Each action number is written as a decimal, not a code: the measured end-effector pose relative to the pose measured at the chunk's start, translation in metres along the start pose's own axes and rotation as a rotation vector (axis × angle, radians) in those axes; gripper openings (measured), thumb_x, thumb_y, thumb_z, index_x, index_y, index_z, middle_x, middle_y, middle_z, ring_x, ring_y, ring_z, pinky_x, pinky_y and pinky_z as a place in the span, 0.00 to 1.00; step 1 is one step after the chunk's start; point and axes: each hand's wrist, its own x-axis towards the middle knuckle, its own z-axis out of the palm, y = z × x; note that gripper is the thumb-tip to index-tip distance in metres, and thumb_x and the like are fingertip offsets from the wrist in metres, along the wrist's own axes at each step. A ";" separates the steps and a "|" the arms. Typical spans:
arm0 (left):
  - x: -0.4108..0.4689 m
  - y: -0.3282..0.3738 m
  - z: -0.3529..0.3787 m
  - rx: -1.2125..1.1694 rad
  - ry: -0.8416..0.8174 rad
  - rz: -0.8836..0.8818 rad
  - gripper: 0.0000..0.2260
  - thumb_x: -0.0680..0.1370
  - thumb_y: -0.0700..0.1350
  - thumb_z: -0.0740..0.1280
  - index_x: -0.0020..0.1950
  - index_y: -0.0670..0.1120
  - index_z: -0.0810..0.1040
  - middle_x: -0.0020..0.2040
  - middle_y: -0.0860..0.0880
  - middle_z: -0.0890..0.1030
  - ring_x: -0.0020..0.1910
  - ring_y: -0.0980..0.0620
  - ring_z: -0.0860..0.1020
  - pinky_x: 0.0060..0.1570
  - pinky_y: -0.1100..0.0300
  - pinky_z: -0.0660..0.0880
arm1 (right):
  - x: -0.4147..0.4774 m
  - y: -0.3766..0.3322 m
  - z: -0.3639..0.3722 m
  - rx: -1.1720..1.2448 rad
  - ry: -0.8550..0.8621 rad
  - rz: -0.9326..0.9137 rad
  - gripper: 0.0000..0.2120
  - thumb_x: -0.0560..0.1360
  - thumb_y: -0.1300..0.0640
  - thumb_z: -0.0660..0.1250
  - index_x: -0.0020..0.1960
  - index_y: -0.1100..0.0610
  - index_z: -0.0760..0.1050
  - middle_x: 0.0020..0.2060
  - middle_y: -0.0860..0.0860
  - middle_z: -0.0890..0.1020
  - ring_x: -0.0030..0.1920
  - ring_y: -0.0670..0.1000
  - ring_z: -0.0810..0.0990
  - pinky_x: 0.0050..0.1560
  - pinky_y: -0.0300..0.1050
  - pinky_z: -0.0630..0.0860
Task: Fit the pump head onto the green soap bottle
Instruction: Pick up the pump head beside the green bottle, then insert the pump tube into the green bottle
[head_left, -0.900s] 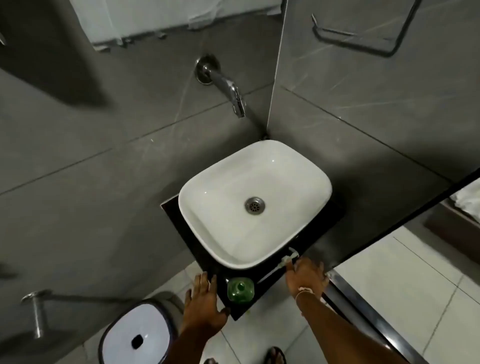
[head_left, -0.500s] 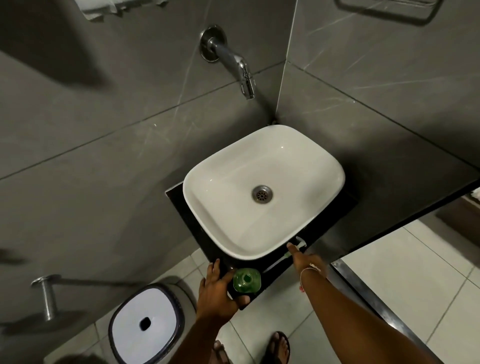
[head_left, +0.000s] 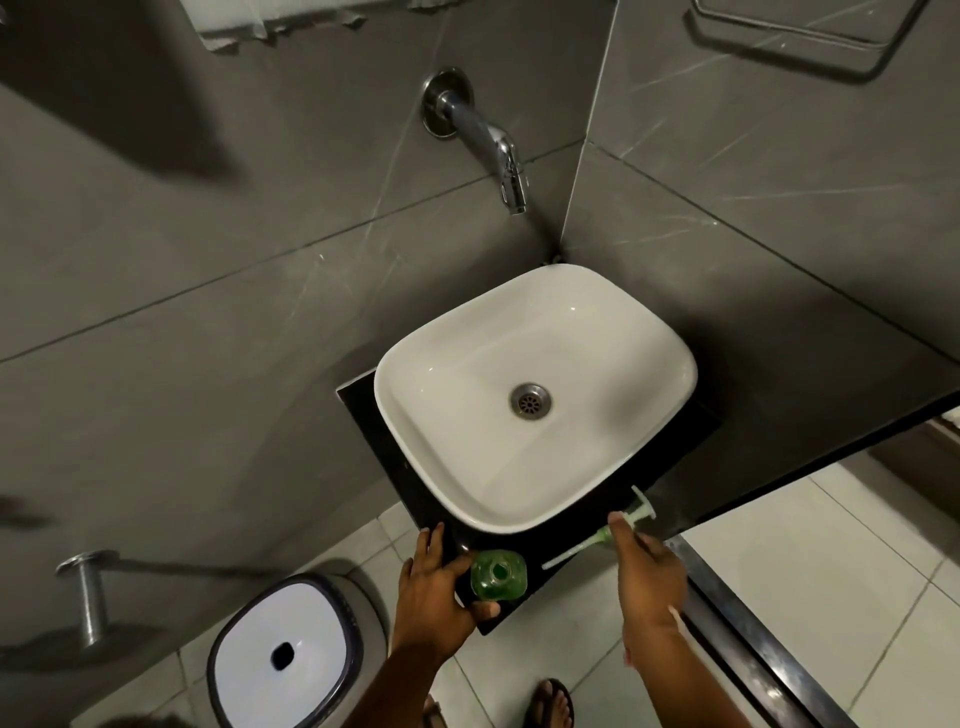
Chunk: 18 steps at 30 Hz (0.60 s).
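Gripping green soap bottle (head_left: 497, 574), pump head (head_left: 602, 535).

Your left hand (head_left: 436, 592) has closed around the green soap bottle (head_left: 497, 574); your right hand (head_left: 649, 571) has gripped the pump head (head_left: 623, 525).
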 end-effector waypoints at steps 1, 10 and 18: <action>0.000 -0.001 0.000 0.016 0.008 0.011 0.31 0.62 0.65 0.73 0.65 0.64 0.71 0.79 0.47 0.49 0.78 0.46 0.43 0.75 0.43 0.51 | -0.016 -0.001 -0.007 0.048 0.014 -0.094 0.19 0.63 0.32 0.71 0.39 0.47 0.79 0.51 0.52 0.84 0.51 0.54 0.80 0.53 0.51 0.74; 0.000 -0.004 0.000 0.031 0.050 0.054 0.31 0.62 0.67 0.71 0.64 0.65 0.71 0.79 0.48 0.45 0.77 0.46 0.38 0.75 0.41 0.48 | -0.084 -0.019 0.013 -0.029 0.032 -0.852 0.13 0.68 0.41 0.73 0.45 0.49 0.80 0.60 0.47 0.81 0.72 0.51 0.66 0.69 0.66 0.64; 0.001 -0.006 0.002 0.070 0.050 0.041 0.32 0.62 0.70 0.67 0.64 0.65 0.71 0.79 0.48 0.43 0.76 0.47 0.34 0.75 0.41 0.44 | -0.078 0.016 0.033 -0.143 -0.006 -0.927 0.13 0.67 0.39 0.71 0.47 0.45 0.79 0.61 0.43 0.79 0.74 0.51 0.63 0.73 0.67 0.56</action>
